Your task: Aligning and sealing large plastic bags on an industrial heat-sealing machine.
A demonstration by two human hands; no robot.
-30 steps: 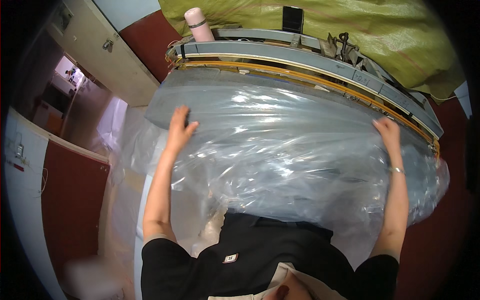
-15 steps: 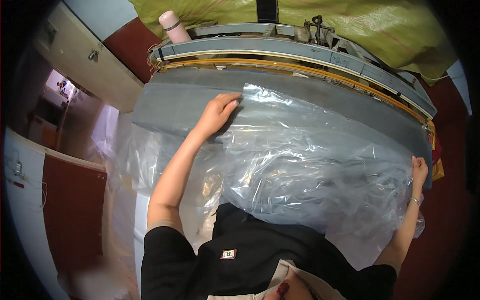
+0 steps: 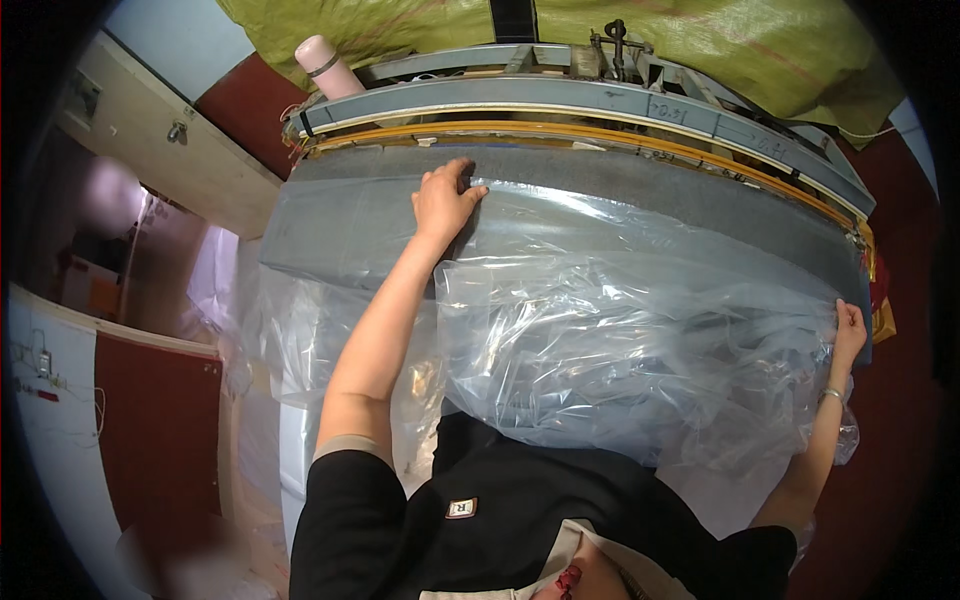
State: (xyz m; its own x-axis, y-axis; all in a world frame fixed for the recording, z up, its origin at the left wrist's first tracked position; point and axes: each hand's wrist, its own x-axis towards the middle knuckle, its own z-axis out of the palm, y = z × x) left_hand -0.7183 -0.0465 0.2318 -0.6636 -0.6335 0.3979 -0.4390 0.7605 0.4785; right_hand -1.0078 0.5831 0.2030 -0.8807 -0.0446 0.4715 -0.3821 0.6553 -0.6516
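A clear, crinkled plastic sheet (image 3: 560, 340) spreads over the grey worktop (image 3: 340, 215) and hangs in loose folds toward my body. My left hand (image 3: 446, 203) rests at the sheet's far left corner, thumb and fingers apart, with the fingertips near the sheet's far edge. On the right, my right hand (image 3: 850, 328) pinches the sheet's right edge with closed fingers, close to the worktop's right end. The far edge of the plastic lies fairly smooth between my hands, while its near part is bunched and shiny.
Beyond the worktop runs a grey metal beam (image 3: 560, 95) with an orange strip (image 3: 520, 128) along it. A pink bottle (image 3: 328, 66) leans at its left end. A metal clamp (image 3: 617, 50) and green-yellow sheeting (image 3: 720, 50) stand behind. At left is an open door (image 3: 190, 125).
My left hand has moved slightly farther away and its fingers have spread. The sheet's far edge lies flatter. My right hand has shifted a little outward and away, still pinching the sheet.
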